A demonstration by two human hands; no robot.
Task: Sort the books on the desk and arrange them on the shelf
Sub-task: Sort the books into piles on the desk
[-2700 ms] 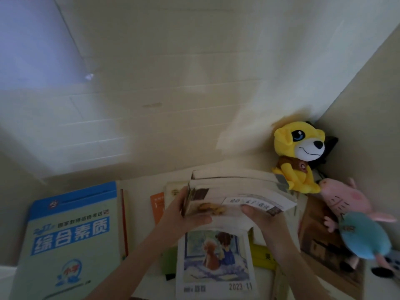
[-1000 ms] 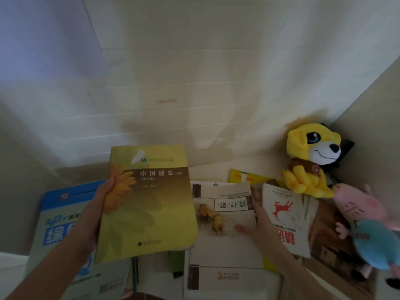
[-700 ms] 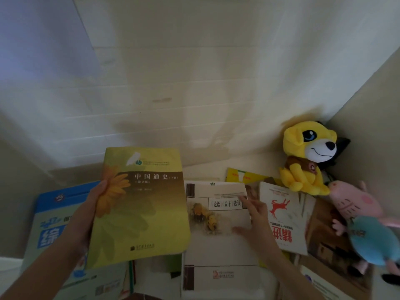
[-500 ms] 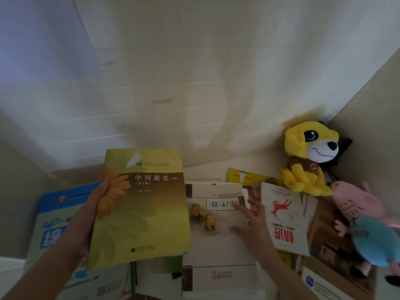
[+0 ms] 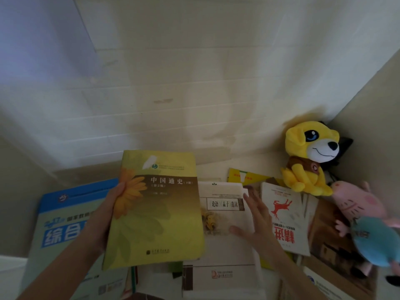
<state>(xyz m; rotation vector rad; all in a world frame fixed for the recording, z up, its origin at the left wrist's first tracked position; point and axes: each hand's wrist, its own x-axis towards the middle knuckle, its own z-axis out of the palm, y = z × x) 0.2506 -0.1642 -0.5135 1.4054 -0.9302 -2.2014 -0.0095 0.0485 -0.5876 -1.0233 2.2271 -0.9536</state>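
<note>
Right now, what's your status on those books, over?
Left hand grips yellow book. Right hand touches white book. Plush dog sits aside, right corner.

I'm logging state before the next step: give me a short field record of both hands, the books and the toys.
left hand: grips yellow-green book by its left edge, lifted over the others
right hand: open, fingers spread on white book
lying left: blue-and-white book, partly covered
lying right: red-horse book, beside the right hand
right corner: yellow plush dog, pink-and-blue plush
</note>
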